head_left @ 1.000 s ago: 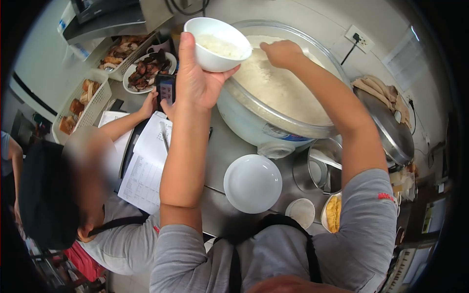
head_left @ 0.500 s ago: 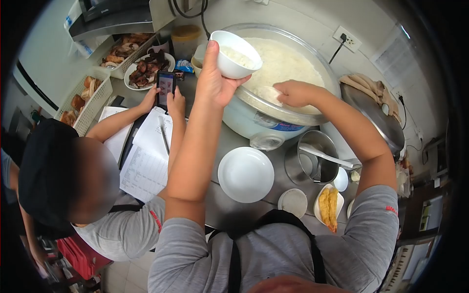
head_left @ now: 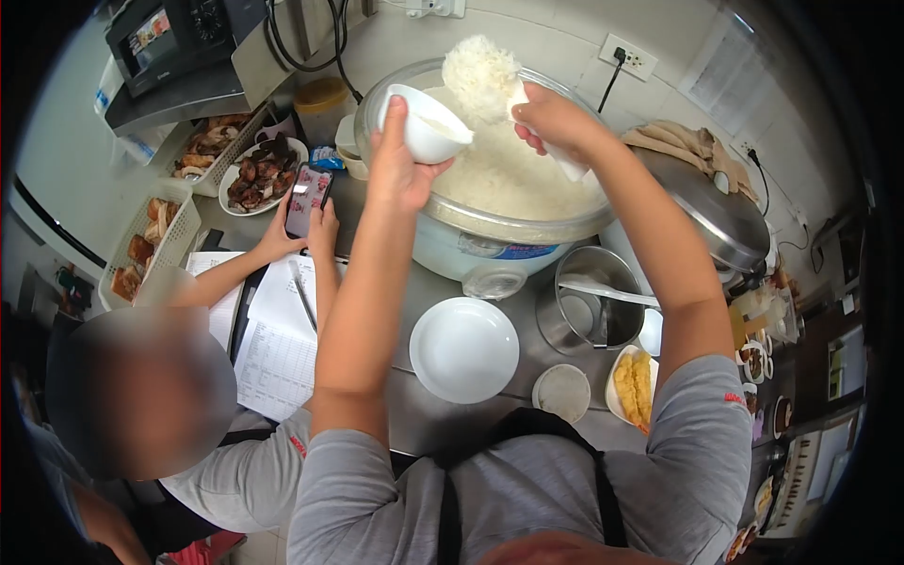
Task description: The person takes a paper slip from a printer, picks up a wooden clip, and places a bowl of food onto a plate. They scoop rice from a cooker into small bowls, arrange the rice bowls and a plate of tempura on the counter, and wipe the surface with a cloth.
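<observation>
In my left hand [head_left: 403, 174], a small white bowl [head_left: 424, 130] is tilted over the left rim of a big round rice cooker [head_left: 443, 237]. The thumb lies on the bowl's outside and the fingers reach under it. My right hand [head_left: 557, 121] grips the handle of a white rice paddle [head_left: 569, 166] above the cooker. A large clump of cooked rice [head_left: 480, 73] covers the paddle's blade, up and to the right of the bowl. More white rice [head_left: 527, 184] fills the cooker below.
A white plate [head_left: 464, 350], a metal pot [head_left: 556, 315] with a white utensil, and a dish of fried pieces [head_left: 633, 386] stand nearer me. On the left, a co-worker holds a phone [head_left: 307, 200] over papers [head_left: 275, 353]. Behind are a meat plate [head_left: 226, 200] and baskets.
My right hand has risen out of the rice, bringing up the paddle with a heap on it. My left hand keeps hold of the bowl, now tipped more to the right.
</observation>
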{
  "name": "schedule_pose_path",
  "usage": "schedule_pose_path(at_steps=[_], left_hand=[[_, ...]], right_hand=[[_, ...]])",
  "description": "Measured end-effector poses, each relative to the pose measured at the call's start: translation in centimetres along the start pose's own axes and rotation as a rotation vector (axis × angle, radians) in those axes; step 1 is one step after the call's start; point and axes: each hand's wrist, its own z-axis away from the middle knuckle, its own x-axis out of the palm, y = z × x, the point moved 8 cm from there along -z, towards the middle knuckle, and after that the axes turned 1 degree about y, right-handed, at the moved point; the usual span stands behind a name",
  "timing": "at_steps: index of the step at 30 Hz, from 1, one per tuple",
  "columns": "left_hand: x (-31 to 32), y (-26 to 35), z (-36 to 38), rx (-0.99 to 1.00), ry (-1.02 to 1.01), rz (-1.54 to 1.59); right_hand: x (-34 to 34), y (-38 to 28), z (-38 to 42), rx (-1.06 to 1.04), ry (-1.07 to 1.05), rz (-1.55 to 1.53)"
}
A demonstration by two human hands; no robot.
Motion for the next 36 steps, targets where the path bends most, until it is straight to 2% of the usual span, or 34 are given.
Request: schedule_pose_path(at_steps=[1, 4, 7, 10, 14, 17, 26, 28, 33, 36], left_hand=[[0.3, -0.6, -0.5, -0.012, -0.001, 0.011], [0.4, -1.4, -2.0, 0.008, 0.015, 0.023], [0.1, -1.3, -2.9, 0.035, -0.017, 0.062], [-0.4, -0.9, -3.0, 0.031, -0.013, 0.073], [-0.9, -0.2, -2.5, 0.021, -0.032, 0.08], [-1.0, 0.4, -1.8, 0.018, -0.039, 0.102], [0.0, 0.2, 0.0, 0.015, -0.082, 0.076], [0.3, 0.2, 0.2, 0.01, -0.106, 0.098], [0.9, 0.8, 1.5, 0.015, -0.095, 0.058], [0.9, 0.5, 1.2, -0.002, -0.084, 0.063]], right_hand=[[0.5, -0.6, 0.1, -0.026, 0.018, 0.085], [1.7, -0.6, -0.5, -0.292, 0.214, 0.354], [0.5, 0.6, -3.4, -0.289, 0.349, 0.64], [1.6, 2.7, -4.9, -0.008, 0.181, 1.07], [4.6, 3.2, -7.3, -0.127, 0.055, 1.37], [5.5, 2.4, -6.8, -0.216, -0.045, 1.451], [7.7, 4.1, 1.2, -0.155, -0.329, 1.355], [7.1, 4.5, 1.6, -0.165, -0.331, 1.227], [5.9, 5.6, 2.8, -0.276, -0.391, 0.944], [5.3, 7.3, 2.2, -0.453, -0.441, 0.701]])
